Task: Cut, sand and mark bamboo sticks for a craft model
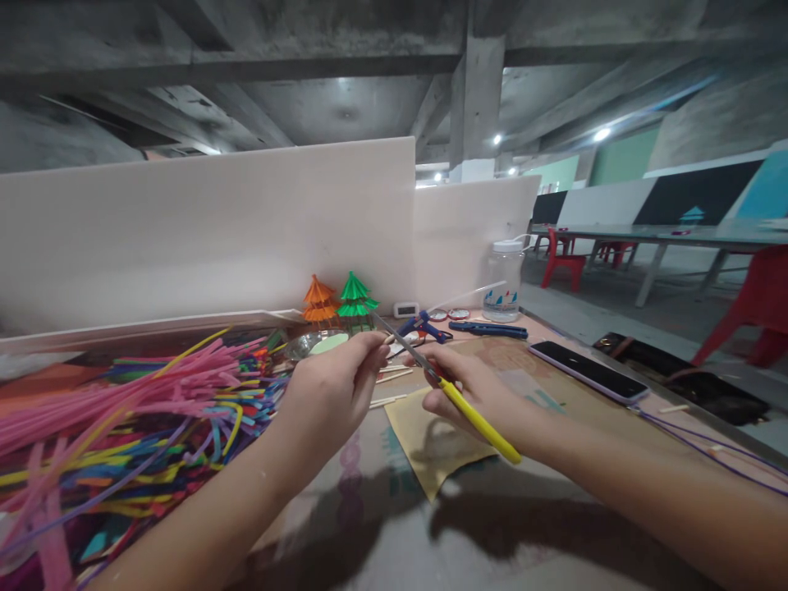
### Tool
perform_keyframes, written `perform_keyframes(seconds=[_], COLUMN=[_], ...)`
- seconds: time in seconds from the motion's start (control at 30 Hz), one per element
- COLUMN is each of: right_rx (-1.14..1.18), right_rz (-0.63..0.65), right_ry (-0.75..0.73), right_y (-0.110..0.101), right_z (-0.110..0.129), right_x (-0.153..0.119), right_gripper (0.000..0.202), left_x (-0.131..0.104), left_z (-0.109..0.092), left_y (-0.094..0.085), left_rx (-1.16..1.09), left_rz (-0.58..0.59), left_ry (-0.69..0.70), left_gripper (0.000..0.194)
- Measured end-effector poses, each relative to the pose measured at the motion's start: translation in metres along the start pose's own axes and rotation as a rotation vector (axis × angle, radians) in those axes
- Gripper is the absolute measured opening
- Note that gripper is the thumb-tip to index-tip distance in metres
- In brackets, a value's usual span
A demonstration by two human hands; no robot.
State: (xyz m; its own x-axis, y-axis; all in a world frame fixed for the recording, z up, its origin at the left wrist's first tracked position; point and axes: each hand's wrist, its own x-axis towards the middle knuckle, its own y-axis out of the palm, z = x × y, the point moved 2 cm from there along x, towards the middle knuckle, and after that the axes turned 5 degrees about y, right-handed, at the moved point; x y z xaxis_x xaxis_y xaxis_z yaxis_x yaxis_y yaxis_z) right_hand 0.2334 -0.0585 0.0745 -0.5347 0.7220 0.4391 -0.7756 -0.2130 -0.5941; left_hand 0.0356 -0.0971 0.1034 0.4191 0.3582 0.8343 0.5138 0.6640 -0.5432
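Note:
My right hand (471, 390) holds a pair of scissors with yellow handles (480, 420), the metal blades pointing up and left toward my other hand. The fingertips of my left hand (329, 390) are pinched together beside the blades, and what they hold is too small to name. Below both hands lies a sheet of yellow paper (434, 464). Several thin wooden sticks (394, 376) rest on the table just behind it. Farther back stand an orange folded tree (318, 300) and a green folded tree (355, 287).
Colourful strips (166, 382) are heaped at left. A metal bowl (300, 346), blue glue gun (437, 331), dark blue cutter (486, 330) and clear bottle (501, 283) stand or lie at the back. On the right is a phone (588, 369) with a purple cord. White panels (215, 238) border the table.

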Motion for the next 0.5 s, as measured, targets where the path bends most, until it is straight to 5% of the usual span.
perform_keyframes(seconds=[0.2,0.33,0.5], right_rx=[-0.196,-0.433,-0.713], right_rz=[-0.052,-0.203,-0.211], right_ry=[0.123,0.181,0.323], right_y=[-0.010,-0.029,-0.041], right_z=[-0.016,-0.059,-0.124], right_x=[0.014,0.034,0.039], right_gripper=[0.039,0.047,0.047], left_x=[0.000,-0.013,-0.043], left_z=[0.020,0.049,0.067], left_y=[0.014,0.053,0.100], left_rx=[0.013,0.020,-0.033], left_rz=[0.153,0.371,0.529], left_ry=[-0.086,-0.150,-0.156], left_gripper=[0.023,0.030,0.031])
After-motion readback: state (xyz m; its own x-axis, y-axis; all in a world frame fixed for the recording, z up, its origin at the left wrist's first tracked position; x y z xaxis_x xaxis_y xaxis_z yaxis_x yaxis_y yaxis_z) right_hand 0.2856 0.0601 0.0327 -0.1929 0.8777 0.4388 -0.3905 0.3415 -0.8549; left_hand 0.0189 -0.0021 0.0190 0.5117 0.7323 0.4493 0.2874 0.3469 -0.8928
